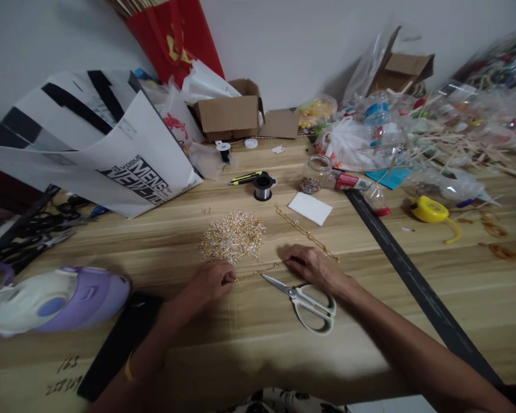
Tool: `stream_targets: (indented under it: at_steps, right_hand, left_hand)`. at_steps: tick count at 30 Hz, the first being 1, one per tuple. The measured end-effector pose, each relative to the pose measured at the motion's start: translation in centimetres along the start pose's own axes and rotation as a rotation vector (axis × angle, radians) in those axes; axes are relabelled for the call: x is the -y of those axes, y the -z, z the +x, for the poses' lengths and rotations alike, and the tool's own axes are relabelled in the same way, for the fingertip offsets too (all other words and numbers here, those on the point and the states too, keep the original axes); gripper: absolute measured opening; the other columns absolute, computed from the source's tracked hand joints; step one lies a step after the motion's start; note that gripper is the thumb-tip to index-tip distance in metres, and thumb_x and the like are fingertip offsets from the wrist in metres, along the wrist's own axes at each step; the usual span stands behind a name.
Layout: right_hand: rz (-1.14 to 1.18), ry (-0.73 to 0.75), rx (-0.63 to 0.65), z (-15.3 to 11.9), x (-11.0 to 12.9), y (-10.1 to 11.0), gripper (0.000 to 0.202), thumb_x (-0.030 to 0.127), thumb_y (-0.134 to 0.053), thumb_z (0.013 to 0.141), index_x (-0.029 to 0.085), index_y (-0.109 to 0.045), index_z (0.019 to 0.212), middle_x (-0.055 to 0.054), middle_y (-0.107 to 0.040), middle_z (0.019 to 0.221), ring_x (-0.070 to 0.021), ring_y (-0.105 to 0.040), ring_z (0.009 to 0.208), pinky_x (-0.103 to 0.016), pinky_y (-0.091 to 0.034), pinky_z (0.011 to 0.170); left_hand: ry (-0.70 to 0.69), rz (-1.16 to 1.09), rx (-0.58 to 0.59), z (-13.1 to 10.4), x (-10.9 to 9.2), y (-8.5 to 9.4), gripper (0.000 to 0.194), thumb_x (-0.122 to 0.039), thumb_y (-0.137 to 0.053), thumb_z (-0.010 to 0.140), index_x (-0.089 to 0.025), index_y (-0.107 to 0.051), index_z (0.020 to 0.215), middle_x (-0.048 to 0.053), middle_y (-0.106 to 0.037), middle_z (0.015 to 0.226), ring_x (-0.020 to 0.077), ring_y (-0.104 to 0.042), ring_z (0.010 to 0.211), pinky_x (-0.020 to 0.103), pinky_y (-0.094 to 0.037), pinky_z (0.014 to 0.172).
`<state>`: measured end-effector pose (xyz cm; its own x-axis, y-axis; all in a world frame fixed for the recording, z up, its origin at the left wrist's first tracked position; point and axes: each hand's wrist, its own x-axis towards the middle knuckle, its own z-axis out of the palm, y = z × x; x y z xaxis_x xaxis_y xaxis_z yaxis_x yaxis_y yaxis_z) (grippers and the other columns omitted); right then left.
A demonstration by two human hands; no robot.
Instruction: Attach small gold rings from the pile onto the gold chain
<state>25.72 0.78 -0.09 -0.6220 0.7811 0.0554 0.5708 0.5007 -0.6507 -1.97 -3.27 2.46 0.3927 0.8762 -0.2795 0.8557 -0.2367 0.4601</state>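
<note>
At the near edge, the worktop of pale wood-grain bears handwritten dark figures: "165", and below it what looks like "258369". Pale-handled metal scissors lie open a little, their tip just beside a short, thin gold-coloured chain. This chain lies on the wood between the hands. The left hand pinches its left end, fingers closed; the right hand is low on the wood near the other end, fingers bent and close together, though I cannot tell whether they grip anything.

Just beyond sits a loose heap of small gold and clear glittering pieces, and right of it a longer, doubled gold-coloured chain. The work looks to be under way, I judge: one short length is in hand, while the large heap remains unsorted. Whether the longer chain is finished cannot be told.

Farther back are a blank white rectangular card, a black spool of silvery wire and a clear jar of small beads. The big white paper bag reads "VOGUE" and "MENS" in black, with partly legible lettering beneath. The red label on a clear plastic bottle is too small to read.
</note>
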Motion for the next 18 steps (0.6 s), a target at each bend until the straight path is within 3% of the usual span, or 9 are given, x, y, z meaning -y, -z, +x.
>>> stream_targets:
  at_steps: [6, 11, 18]
  right_hand:
    - [-0.139, 0.006, 0.04, -0.1, 0.3, -0.3, 0.018, 0.019, -0.044, 0.09, 0.017, -0.061, 0.088, -0.006, -0.06, 0.087, -0.0158, -0.057, 0.077, -0.026, -0.042, 0.069]
    - [-0.109, 0.034, 0.032, -0.2, 0.3, -0.6, 0.02, 0.017, -0.041, 0.091, 0.018, -0.061, 0.095, -0.007, -0.061, 0.092, -0.0158, -0.058, 0.08, -0.026, -0.043, 0.071]
    - [-0.139, 0.048, 0.042, -0.3, 0.6, -1.2, 0.017, 0.019, -0.04, 0.092, 0.017, -0.057, 0.091, -0.005, -0.06, 0.085, -0.0147, -0.056, 0.074, -0.025, -0.041, 0.066]
  left_hand:
    - [0.03, -0.072, -0.038, -1.0, 0.2, -0.5, 0.011, -0.011, -0.045, 0.069, -0.017, -0.053, 0.066, 0.002, -0.055, 0.07, 0.0161, -0.049, 0.07, 0.026, -0.035, 0.066]
    - [0.036, -0.094, -0.043, -1.6, 0.4, -0.5, 0.012, -0.012, -0.042, 0.073, -0.017, -0.051, 0.067, 0.002, -0.055, 0.075, 0.0158, -0.048, 0.072, 0.026, -0.036, 0.066]
    - [0.039, -0.098, -0.078, -2.3, 1.5, -0.8, 0.012, -0.012, -0.041, 0.074, -0.017, -0.052, 0.071, 0.002, -0.055, 0.078, 0.0158, -0.049, 0.073, 0.026, -0.037, 0.067]
